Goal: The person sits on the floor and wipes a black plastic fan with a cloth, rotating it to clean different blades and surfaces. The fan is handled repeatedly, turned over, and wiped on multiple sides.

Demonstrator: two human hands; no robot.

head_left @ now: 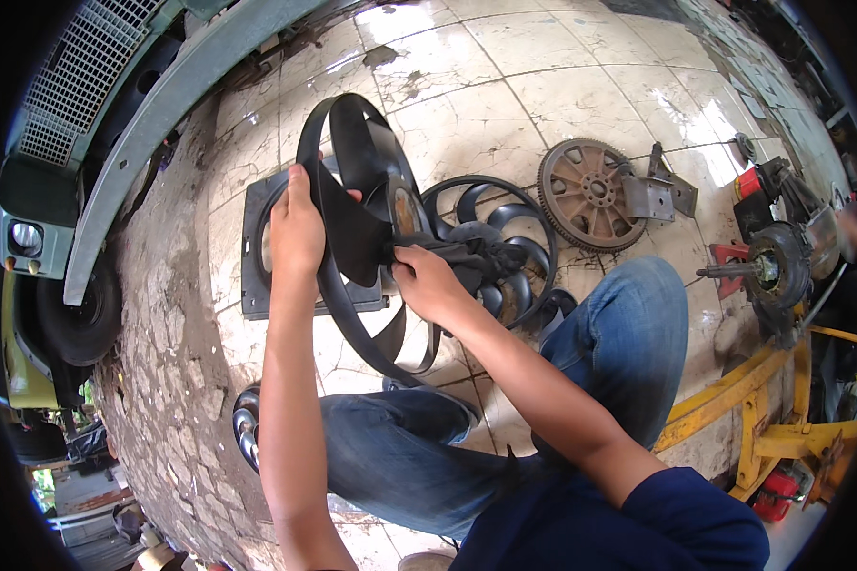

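A black ringed radiator fan (357, 233) is held up on its edge between my hands, tilted over the tiled floor. My left hand (298, 228) is wrapped round the left side of its outer ring. My right hand (433, 285) is closed on a dark cloth (481, 255), which it presses against the fan near the hub. Behind the held fan, a square black fan shroud (255, 271) lies on the tiles. A second black ringed fan (546, 233) rests to the right, partly covered by the hanging cloth.
A rusty toothed flywheel (590, 195) lies beyond the second fan, beside a metal bracket (652, 198). At the right are a greasy machine part with a shaft (769, 269) and a yellow metal frame (724, 404). A vehicle's grey bumper (138, 143) curves along the left.
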